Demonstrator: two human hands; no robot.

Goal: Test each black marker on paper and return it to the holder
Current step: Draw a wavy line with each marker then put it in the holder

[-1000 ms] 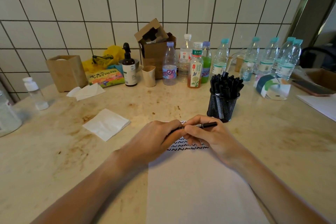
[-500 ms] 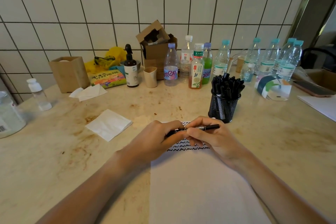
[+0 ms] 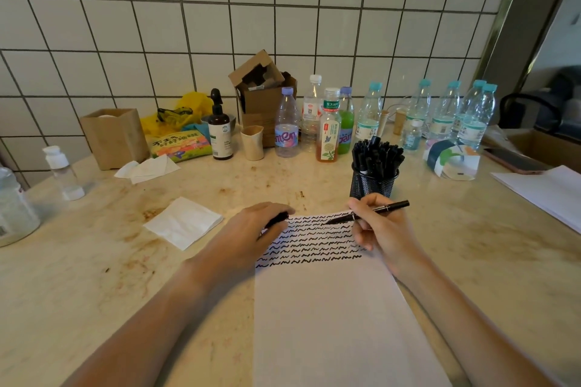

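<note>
A white sheet of paper (image 3: 333, 317) lies in front of me, its top part filled with rows of black squiggles. My right hand (image 3: 382, 229) grips an uncapped black marker (image 3: 377, 210), its tip on the paper's upper rows. My left hand (image 3: 251, 232) rests on the paper's left edge and holds the black cap (image 3: 278, 218). Just behind my right hand stands a black mesh holder (image 3: 372, 182) packed with several black markers.
A folded white napkin (image 3: 184, 221) lies left of the paper. Several bottles (image 3: 328, 129), a cardboard box (image 3: 264, 94), a brown pump bottle (image 3: 220, 129) and a cup (image 3: 252, 142) line the tiled wall. More white paper (image 3: 547, 192) and a phone (image 3: 512, 162) sit at the right.
My hands have pulled apart: the cap came off into my left hand, and my right hand brought the marker's tip down onto the paper.
</note>
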